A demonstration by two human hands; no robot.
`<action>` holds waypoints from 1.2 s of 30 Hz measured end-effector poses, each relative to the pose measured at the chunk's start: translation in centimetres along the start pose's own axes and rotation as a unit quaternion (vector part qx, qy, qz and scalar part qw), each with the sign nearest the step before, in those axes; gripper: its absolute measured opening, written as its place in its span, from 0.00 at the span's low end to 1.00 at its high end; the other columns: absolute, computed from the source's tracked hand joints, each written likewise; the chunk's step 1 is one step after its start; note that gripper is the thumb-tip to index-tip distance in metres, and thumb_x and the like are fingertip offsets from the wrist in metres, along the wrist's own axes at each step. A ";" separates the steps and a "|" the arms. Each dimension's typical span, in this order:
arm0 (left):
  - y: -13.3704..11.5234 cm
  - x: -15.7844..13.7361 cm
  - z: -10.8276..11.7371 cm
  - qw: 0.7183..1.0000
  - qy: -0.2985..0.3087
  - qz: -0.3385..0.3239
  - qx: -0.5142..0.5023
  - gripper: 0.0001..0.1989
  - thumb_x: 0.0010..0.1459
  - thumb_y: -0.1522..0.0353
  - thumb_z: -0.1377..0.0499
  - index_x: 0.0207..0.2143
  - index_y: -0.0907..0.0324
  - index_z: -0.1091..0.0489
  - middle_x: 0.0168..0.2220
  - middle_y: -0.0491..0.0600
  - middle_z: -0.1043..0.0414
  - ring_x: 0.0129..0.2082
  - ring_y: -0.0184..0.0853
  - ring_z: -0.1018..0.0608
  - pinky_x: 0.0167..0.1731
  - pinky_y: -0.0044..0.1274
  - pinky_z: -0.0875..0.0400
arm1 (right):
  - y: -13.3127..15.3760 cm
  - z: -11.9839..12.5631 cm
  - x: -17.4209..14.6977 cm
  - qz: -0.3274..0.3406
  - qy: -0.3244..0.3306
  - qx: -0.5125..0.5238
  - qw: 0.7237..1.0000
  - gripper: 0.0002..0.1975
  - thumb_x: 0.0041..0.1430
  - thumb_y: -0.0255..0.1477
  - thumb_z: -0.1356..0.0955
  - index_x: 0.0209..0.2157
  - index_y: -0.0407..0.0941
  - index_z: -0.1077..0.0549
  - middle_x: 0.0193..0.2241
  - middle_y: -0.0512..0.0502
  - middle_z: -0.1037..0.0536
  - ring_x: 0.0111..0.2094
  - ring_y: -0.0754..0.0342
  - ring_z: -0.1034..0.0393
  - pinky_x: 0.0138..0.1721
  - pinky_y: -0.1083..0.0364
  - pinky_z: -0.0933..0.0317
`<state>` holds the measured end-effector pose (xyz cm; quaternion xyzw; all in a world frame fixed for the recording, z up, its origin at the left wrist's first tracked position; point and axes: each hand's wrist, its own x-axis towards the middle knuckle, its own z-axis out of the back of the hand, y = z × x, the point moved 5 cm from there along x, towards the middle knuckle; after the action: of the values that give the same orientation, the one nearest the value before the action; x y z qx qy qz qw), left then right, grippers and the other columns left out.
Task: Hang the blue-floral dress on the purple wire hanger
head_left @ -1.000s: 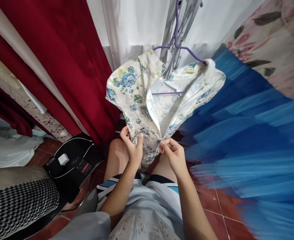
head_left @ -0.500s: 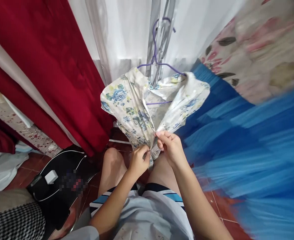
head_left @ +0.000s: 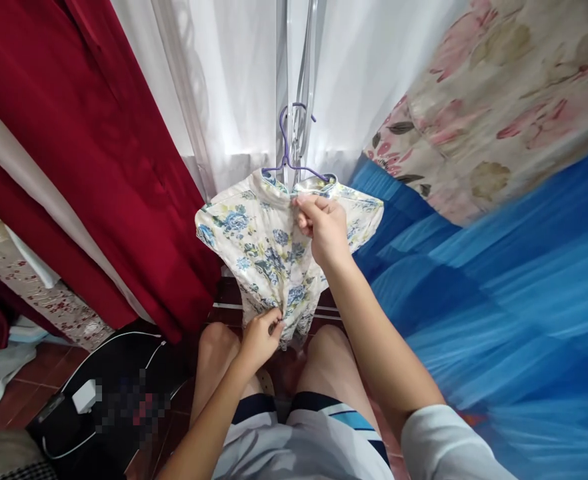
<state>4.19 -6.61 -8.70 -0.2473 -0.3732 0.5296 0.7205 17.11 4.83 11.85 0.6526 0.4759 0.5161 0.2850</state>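
Observation:
A white dress (head_left: 259, 227) with blue and yellow flowers hangs from a purple hanger (head_left: 285, 140) in front of me. Its front seam runs closed from low down up to the collar and looks like a zip, though the pull itself is hidden by my fingers. My right hand (head_left: 327, 223) pinches the top of this seam at the neckline. Lower on the same seam, near the dress's visible bottom, my left hand (head_left: 261, 337) grips the cloth between thumb and fingers. The lower end of the dress hangs between my knees.
Red curtains (head_left: 109, 173) hang at the left, white curtains (head_left: 239, 80) behind the hanger. Blue tulle (head_left: 499, 307) and floral cloth (head_left: 514, 107) crowd the right side. A black surface (head_left: 119, 360) at lower left holds a white charger (head_left: 85, 395) and cables.
My right hand has moved up from mid-front to the neckline, and the open V of the dress front is now closed. My left hand still holds the front low down.

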 end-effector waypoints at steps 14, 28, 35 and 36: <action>-15.8 12.9 13.9 0.925 -0.216 -0.306 0.063 0.10 0.68 0.68 0.47 0.42 0.59 0.26 0.39 0.50 0.26 0.40 0.33 0.24 0.43 0.25 0.30 | 1.1 -0.2 -2.0 0.022 0.065 -0.077 0.995 0.15 0.55 0.40 0.28 0.26 0.44 0.32 0.12 0.56 0.34 0.14 0.62 0.45 0.18 0.60 0.53; -0.1 15.9 22.0 0.793 -0.506 -0.029 -0.337 0.08 0.62 0.68 0.45 0.39 0.61 0.28 0.32 0.46 0.29 0.31 0.27 0.24 0.35 0.19 0.30 | -1.9 2.4 -4.9 -0.027 0.070 -0.201 0.977 0.13 0.58 0.36 0.32 0.25 0.44 0.35 0.14 0.57 0.38 0.15 0.62 0.48 0.19 0.60 0.54; 7.9 13.8 11.9 0.760 -0.368 0.205 -0.495 0.05 0.51 0.70 0.40 0.29 0.62 0.33 0.26 0.43 0.33 0.24 0.28 0.25 0.30 0.23 0.31 | -4.4 5.3 -6.5 -0.051 0.045 -0.168 0.984 0.14 0.59 0.37 0.32 0.25 0.45 0.34 0.14 0.56 0.35 0.15 0.61 0.46 0.19 0.59 0.53; 8.1 13.4 10.6 0.763 -0.351 0.216 -0.498 0.06 0.50 0.69 0.39 0.30 0.62 0.32 0.26 0.43 0.32 0.25 0.29 0.25 0.31 0.24 0.30 | -5.1 6.3 -6.6 -0.057 0.032 -0.165 0.984 0.14 0.59 0.37 0.32 0.24 0.45 0.34 0.14 0.55 0.34 0.15 0.61 0.46 0.19 0.59 0.52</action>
<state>-6.83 8.24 -4.75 -0.4423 -0.7477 0.4609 0.1815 21.28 1.52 2.83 0.5515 0.4296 0.5910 0.4026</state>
